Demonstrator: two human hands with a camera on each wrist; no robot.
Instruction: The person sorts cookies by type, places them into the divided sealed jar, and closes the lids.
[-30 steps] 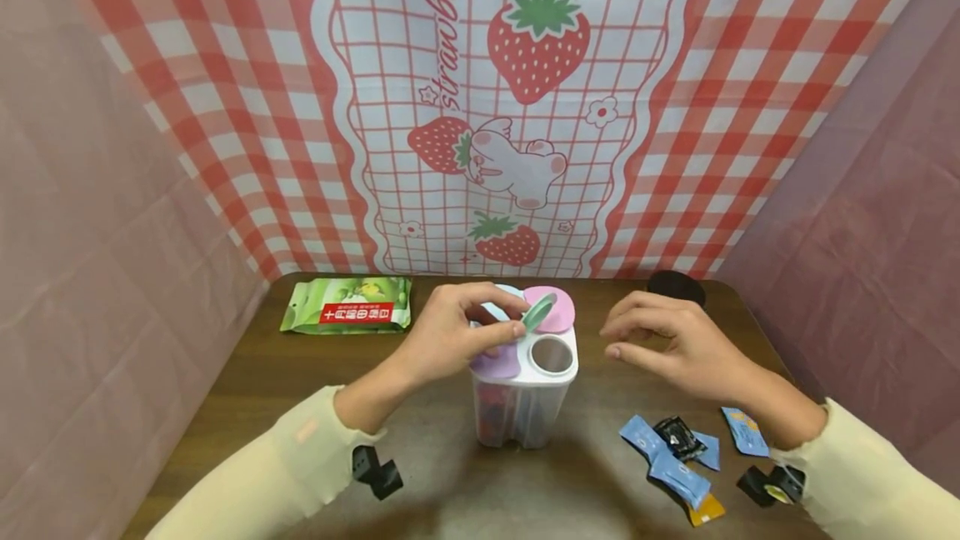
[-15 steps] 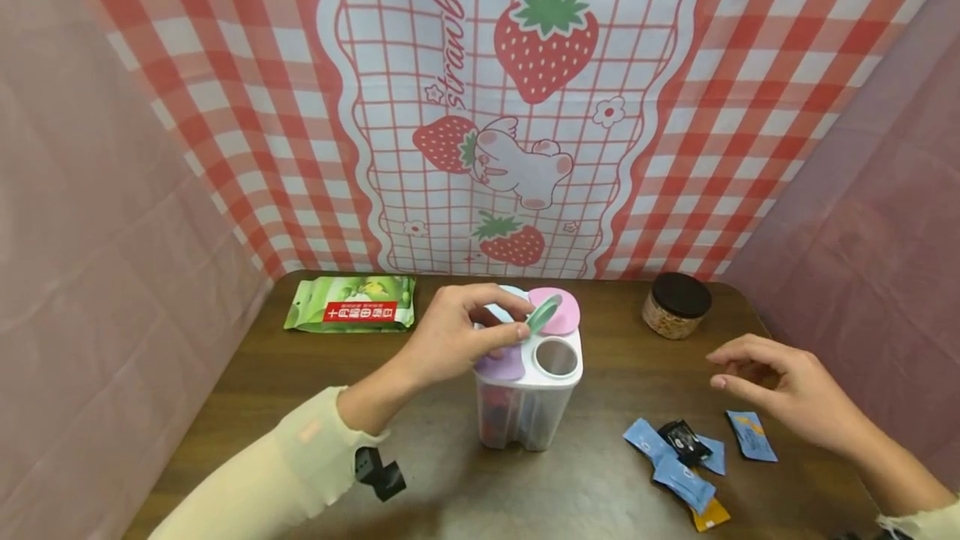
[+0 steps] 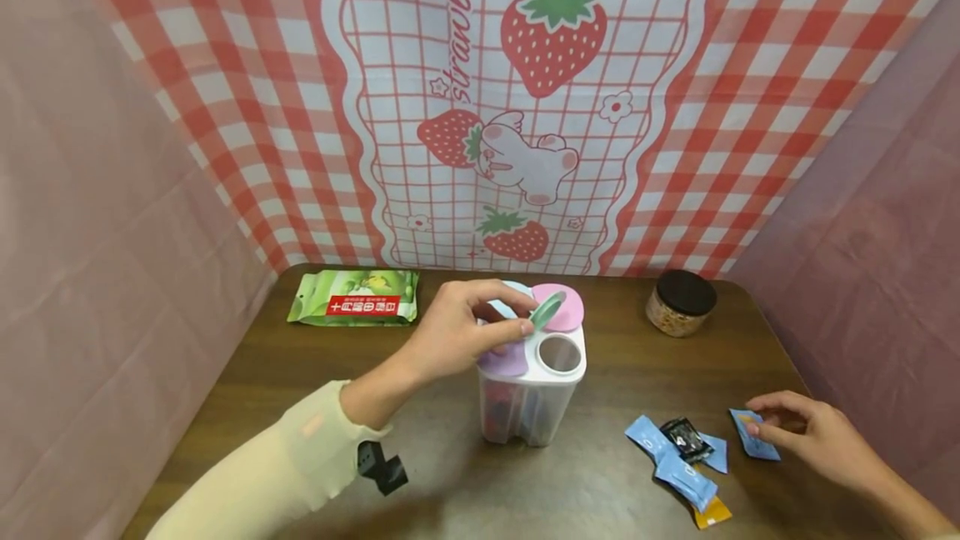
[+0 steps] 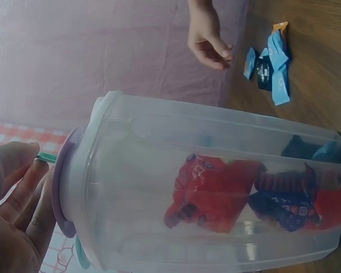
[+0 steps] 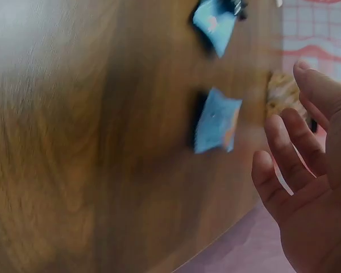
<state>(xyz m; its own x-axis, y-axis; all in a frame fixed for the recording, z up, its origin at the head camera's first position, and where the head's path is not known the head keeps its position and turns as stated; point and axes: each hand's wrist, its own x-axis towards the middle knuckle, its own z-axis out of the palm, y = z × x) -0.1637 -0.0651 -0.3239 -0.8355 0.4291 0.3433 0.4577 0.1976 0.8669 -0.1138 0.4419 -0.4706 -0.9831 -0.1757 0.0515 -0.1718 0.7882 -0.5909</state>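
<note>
My left hand (image 3: 468,325) pinches a round green lid (image 3: 547,312) between thumb and fingers, tilted up over a clear storage container (image 3: 525,407). One round opening (image 3: 560,354) in its white top is uncovered. Beside it sit a pink lid (image 3: 564,307) and a purple lid (image 3: 504,359); a light blue lid is partly behind my hand. Red and dark blue packets (image 4: 216,193) lie inside the container in the left wrist view. My right hand (image 3: 821,436), fingers loosely bent, is close over a single blue packet (image 3: 753,433) and holds nothing in the right wrist view.
Several blue packets (image 3: 684,477), a black packet (image 3: 684,438) and an orange packet (image 3: 712,512) lie in a pile right of the container. A black-lidded jar (image 3: 681,302) stands at the back right; a green package (image 3: 358,298) lies at the back left.
My right hand has moved right and down, from beside the container to the single blue packet, uncovering the jar from view. The left hand keeps the green lid tilted up.
</note>
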